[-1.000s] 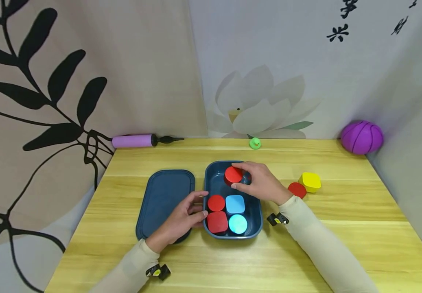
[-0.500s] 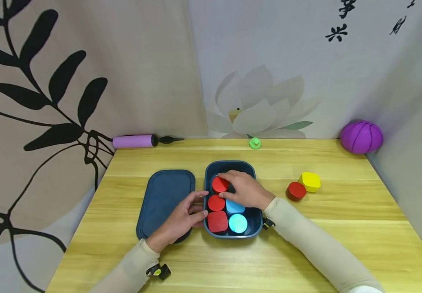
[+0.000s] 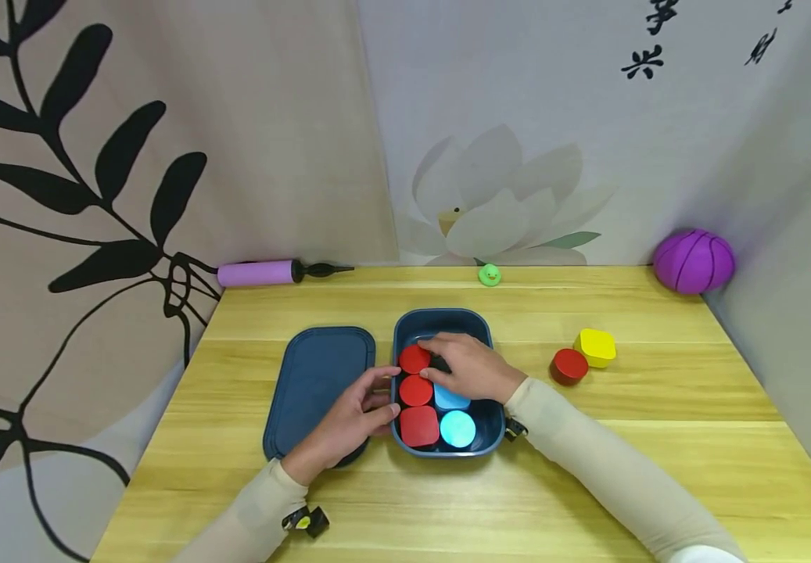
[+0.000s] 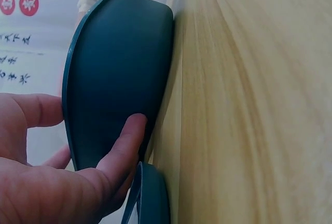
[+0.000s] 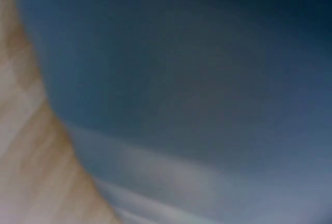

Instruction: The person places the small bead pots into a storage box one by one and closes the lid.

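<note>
My left hand point(image 3: 349, 422) touches the left side of the dark blue box point(image 3: 450, 315). In the left wrist view its fingertip point(image 4: 136, 123) lies against the box wall point(image 4: 122, 63), and another fingertip is at the rim. Inside the box, my right hand point(image 3: 475, 367) has thumb and finger around a round red block point(image 3: 414, 359) against the left wall. Below that block are another round red block point(image 3: 415, 390), a squarish red block point(image 3: 418, 426), a round light-blue block point(image 3: 457, 429) and a squarish blue block point(image 3: 450, 399), partly hidden. The right wrist view is blurred.
A dark blue lid point(image 3: 321, 383) lies left of the box. Right of it sit a round red block point(image 3: 569, 367) and a yellow block point(image 3: 595, 349). Along the back are a purple pump point(image 3: 257, 272), a green duck point(image 3: 489, 275) and a purple ball point(image 3: 694, 262).
My right hand has moved left and slightly down inside the box, bringing the round red block from the upper middle to the left wall. My left hand has stayed put.
</note>
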`<state>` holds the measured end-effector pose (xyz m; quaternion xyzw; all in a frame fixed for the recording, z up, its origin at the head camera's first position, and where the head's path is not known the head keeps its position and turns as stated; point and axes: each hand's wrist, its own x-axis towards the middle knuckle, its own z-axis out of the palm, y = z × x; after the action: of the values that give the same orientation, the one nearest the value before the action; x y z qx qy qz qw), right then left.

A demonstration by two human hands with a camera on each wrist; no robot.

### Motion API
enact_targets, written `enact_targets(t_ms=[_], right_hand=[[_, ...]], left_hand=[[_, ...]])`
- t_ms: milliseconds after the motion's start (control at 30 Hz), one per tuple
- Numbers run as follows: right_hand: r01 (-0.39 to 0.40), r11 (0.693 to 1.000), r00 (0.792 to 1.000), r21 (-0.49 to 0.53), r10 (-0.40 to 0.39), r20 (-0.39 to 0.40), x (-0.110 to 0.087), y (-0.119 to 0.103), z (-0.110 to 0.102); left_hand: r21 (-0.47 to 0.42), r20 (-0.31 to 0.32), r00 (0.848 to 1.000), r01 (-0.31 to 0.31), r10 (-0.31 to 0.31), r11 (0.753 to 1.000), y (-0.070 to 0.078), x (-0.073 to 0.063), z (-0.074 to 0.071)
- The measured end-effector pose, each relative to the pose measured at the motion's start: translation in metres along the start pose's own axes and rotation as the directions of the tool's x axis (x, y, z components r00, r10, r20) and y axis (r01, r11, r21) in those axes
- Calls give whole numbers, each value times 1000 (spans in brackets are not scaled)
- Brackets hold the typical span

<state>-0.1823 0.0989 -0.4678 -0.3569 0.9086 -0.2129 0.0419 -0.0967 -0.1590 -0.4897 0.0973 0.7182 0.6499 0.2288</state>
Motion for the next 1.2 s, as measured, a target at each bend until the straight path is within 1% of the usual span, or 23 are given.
enact_targets(t_ms=[167,367,500,667,767,900,1000,1200], right_hand=[[14,998,999,60,-11,-51,-1,1,-2],[25,991,994,129,-10,-111,-7,4,-11],[15,988,988,156,9,-154,-15,8,-18],[-29,976,978,215,72,-197,-30,17,-29],[-68,969,966,236,123,-226,-41,24,-36],[-114,965,944,237,179,-277,-58,35,-44],[-138,965,924,222,207,-322,-73,45,-47],[-189,962,891,197,252,-377,-104,69,-50]], left_hand=[[-4,1,1000,-1,1,1000,-1,0,0],[-13,6,1000,-2,2,1000,-1,1,0],[-19,3,1000,-4,4,1000,-1,2,0],[-31,3,1000,-6,6,999,-2,1,-1],[-32,3,1000,-8,9,999,-2,0,-1],[-37,4,1000,-11,11,999,-1,0,-1],[-40,6,1000,-9,9,999,-1,1,0],[-35,4,1000,-7,7,999,-2,1,0]])
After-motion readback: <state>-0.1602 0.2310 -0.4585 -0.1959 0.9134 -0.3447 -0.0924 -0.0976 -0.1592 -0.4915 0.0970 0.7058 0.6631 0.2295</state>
